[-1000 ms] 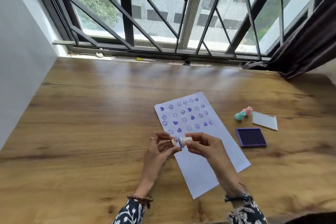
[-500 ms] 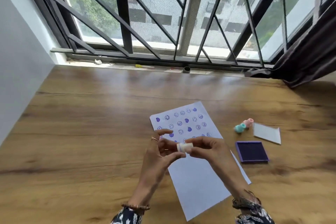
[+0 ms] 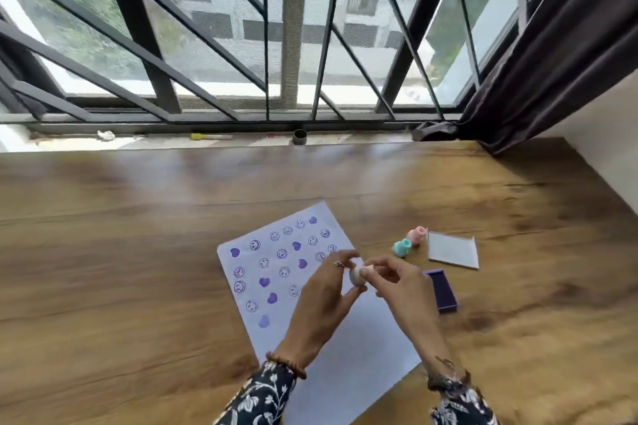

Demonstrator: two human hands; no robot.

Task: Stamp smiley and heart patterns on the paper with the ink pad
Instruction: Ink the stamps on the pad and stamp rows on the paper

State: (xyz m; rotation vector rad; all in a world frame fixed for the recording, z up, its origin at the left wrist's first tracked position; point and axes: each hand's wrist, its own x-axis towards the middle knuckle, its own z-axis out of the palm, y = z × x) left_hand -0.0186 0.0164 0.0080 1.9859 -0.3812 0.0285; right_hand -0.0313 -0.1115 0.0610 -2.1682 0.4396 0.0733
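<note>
Small white stamp (image 3: 357, 275) held above paper (image 3: 352, 348), pinched between fingertips of left hand (image 3: 319, 300) and right hand (image 3: 402, 290). Stamp blurred, maybe its cap being handled. Open ink pad (image 3: 444, 290) just beside right hand. No readable writing.

paper (image 3: 345, 373) on table (image 3: 121, 269), ink pad (image 3: 445, 291) right of it

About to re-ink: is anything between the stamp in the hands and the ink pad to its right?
Nothing visible does. Both the left hand and right hand pinch the white stamp over the paper. The open ink pad lies just beyond the right hand; the teal stamp and pink stamp lie farther back.
</note>
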